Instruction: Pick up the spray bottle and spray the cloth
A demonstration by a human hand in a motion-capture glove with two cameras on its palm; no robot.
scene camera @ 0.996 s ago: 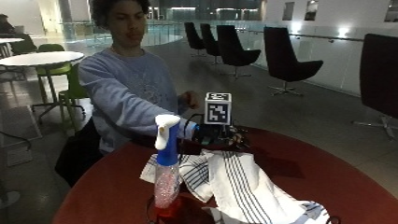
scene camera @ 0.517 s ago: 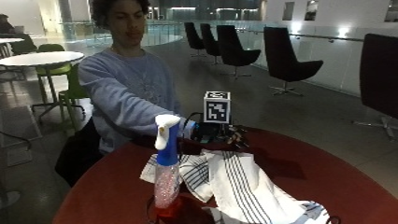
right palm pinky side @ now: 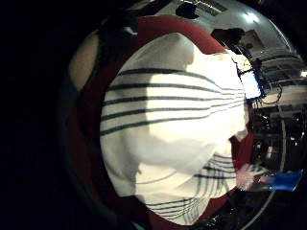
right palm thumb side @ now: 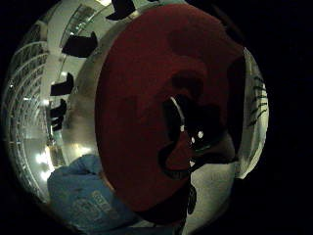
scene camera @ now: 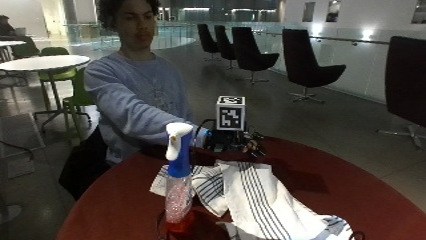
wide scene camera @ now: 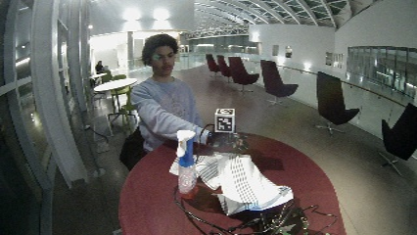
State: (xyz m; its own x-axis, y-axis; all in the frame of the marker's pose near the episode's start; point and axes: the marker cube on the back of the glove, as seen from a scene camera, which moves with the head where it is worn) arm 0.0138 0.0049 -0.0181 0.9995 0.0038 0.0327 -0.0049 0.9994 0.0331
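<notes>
Spray bottle [scene camera: 178,187] beside cloth [scene camera: 259,200] on table [scene camera: 373,200]

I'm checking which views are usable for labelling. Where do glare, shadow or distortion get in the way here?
Little finger palm view: cloth is washed out by glare, one shadow patch near its upper edge, and its stripes bow with the wide lens. Thumb palm view: dark, table curved. Outside view: dim; bottle readable, right hand murky. Wide outside view: strong lamps, bent walls.

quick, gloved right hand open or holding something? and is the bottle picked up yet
Right hand: above the striped cloth, fingers hidden, grip cannot be told.
Spray bottle: standing on the red table, not held.
</notes>
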